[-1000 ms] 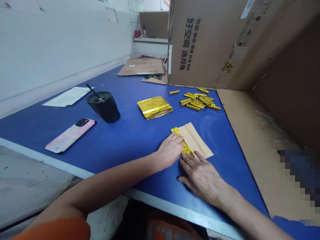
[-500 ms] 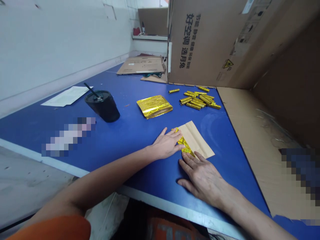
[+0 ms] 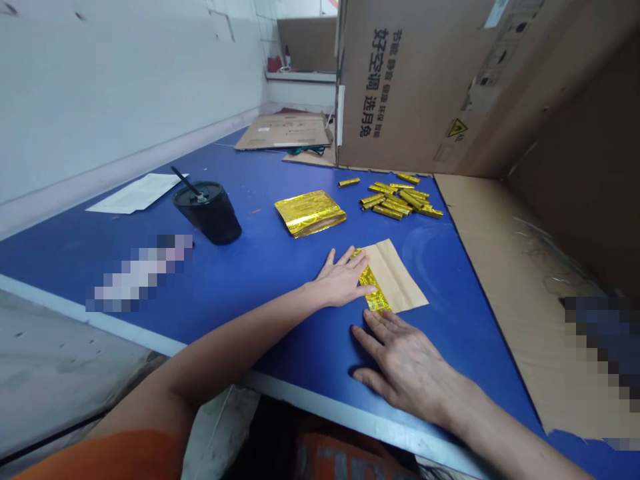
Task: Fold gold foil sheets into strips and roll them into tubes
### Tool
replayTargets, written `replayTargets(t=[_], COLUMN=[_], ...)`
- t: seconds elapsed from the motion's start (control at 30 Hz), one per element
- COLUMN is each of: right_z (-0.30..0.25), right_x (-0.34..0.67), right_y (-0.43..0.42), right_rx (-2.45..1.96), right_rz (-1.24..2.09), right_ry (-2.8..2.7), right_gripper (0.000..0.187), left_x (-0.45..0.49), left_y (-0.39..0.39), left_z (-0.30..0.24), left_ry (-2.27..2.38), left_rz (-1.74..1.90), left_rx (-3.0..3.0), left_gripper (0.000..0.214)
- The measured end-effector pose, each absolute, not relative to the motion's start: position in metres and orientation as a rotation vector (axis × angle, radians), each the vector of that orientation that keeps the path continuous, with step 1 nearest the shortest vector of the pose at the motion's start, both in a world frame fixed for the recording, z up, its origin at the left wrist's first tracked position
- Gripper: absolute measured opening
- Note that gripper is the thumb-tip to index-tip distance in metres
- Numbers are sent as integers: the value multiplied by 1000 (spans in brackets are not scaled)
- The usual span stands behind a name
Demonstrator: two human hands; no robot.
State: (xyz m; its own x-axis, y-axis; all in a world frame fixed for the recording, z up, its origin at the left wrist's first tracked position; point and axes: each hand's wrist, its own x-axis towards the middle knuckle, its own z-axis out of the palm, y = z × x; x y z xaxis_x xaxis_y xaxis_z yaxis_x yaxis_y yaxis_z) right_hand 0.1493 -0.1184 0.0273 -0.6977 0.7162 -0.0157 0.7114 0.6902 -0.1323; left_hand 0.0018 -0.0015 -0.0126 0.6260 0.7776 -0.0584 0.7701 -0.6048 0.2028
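Observation:
A sheet of paper (image 3: 397, 277) lies on the blue table, tan side up, its left edge folded over to show a gold foil strip. My left hand (image 3: 344, 279) rests flat on that gold fold, fingers spread. Fingertips of my right hand (image 3: 397, 350) touch the near end of the strip, with the thumb held apart to the left. Beyond my hands sits a stack of gold foil sheets (image 3: 310, 213). Farther right is a loose pile of several small gold foil rolls (image 3: 400, 201), with one gold roll (image 3: 349, 182) lying off to its left.
A black cup with a straw (image 3: 213, 213) stands to the left, by a white paper sheet (image 3: 135, 193). Flattened cardboard (image 3: 283, 130) lies at the back. A large cardboard box (image 3: 415, 87) walls off the far right, and a cardboard sheet (image 3: 480, 267) covers the right side.
My left hand has slid slightly right and up along the fold. The paper has turned a little, and my right fingers have drawn back toward its near edge.

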Motion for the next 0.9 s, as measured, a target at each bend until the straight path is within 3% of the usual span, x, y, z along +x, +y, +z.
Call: replayTargets(t=[0.2,0.33,0.63,0.9], right_z=[10,1,-14,-13], right_x=[169,180,186,185], right_y=[-95,-76,-59,-62], right_rx=[-1227,-1324,-1322,-1373], right_rz=[142,152,771,411], right_ry=[-2457,-2332,-2060,-2447], right_gripper=[33,44,52,50], left_x=[-3,-4,-6,-6], left_y=[-3,-12,-35,-42], left_z=[-10,-10,-17,-12], left_ry=[1107,968,808,956], left_rz=[-59,-61,57,208], left_rx=[2715,2763,2872,2876], left_gripper=[69,69,66,69])
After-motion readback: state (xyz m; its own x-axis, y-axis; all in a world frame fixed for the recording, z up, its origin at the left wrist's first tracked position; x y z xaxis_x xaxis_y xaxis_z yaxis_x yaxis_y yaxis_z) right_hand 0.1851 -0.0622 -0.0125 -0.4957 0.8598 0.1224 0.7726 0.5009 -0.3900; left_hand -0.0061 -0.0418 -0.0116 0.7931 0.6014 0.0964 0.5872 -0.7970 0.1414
